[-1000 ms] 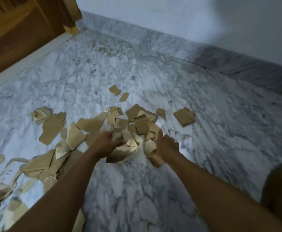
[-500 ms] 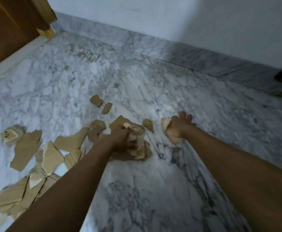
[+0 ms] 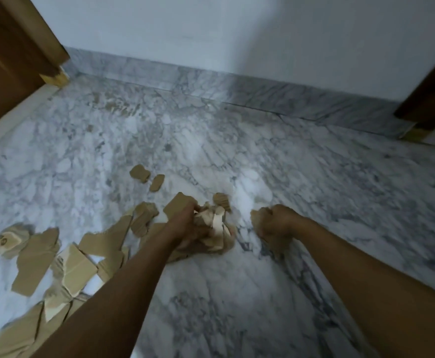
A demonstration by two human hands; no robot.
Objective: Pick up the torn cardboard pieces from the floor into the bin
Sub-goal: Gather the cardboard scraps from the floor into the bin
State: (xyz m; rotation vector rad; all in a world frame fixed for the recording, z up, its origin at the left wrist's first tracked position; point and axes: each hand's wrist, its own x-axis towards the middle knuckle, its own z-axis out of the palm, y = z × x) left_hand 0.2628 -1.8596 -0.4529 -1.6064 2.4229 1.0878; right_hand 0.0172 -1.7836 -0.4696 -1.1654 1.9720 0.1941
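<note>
No legible text; only a dark printed mark on one torn cardboard piece (image 3: pixel 7 240), too blurred.

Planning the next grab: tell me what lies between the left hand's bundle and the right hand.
Only bare marble floor, seen in the head view. The left hand grips the cardboard bundle; the right hand is fisted round a small piece.

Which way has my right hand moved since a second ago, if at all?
Yes. The right hand, gripping a cardboard piece, moved right, off the cardboard pile that the left hand grips.
</note>
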